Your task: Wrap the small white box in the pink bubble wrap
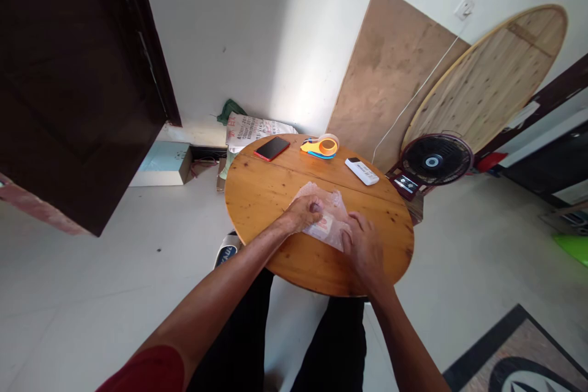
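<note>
A crumpled sheet of clear, pinkish bubble wrap (337, 211) lies on the round wooden table (257, 196) in front of me. Under or inside its film shows a small flat white packet (325, 225) with a red mark; its kind is not readable. My left hand (302, 213) is closed on the wrap's left side, fingers curled and thumb against them beside the packet. At the right edge of the wrap, my right hand (366, 248) has its fingers bent over the film, gripping it. Part of that edge is hidden behind the fingers.
Farther back on the table are a red-edged phone (272, 148), a yellow-and-blue tape dispenser (321, 146) and a white device (362, 171). A fan (434, 160) stands at the right. Boards (390, 67) lean on the wall, and a dark door (78, 73) is at the left.
</note>
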### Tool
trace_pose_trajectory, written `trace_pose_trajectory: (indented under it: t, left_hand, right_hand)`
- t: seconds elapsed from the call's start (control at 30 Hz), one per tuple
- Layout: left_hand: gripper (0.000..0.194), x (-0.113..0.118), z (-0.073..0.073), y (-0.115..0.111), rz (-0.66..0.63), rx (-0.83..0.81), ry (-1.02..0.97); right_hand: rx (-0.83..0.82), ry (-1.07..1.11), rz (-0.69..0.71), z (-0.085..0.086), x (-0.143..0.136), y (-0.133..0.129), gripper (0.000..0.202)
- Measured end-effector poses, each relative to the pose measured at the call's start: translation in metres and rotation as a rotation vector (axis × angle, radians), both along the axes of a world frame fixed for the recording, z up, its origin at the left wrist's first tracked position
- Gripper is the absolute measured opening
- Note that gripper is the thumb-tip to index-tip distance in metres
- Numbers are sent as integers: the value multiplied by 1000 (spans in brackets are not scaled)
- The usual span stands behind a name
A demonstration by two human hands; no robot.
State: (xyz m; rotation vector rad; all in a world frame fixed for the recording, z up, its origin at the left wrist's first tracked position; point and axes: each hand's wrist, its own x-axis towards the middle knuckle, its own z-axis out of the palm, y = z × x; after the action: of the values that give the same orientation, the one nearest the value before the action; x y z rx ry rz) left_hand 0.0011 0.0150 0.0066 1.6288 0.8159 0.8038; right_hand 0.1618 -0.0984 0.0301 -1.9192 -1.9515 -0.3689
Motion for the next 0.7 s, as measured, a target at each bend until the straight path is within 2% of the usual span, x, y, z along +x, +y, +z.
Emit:
trace_pose_trajectory:
  t: [0.13, 0.4, 0.53, 0.7]
  left_hand:
    - [19, 0, 1, 3, -10, 39, 60]
    - [25, 2, 3, 10, -17, 104, 170]
    - [31, -16, 7, 15, 30, 136, 273]
    - [26, -43, 16, 19, 37, 169, 359]
  right_hand:
    - [-20, -190, 56, 3, -12, -1, 32]
    - [-54, -144, 185, 4, -27, 0, 30]
    - [-66, -145, 174, 5, -30, 1, 29]
    - [-109, -196, 172, 10, -31, 1, 30]
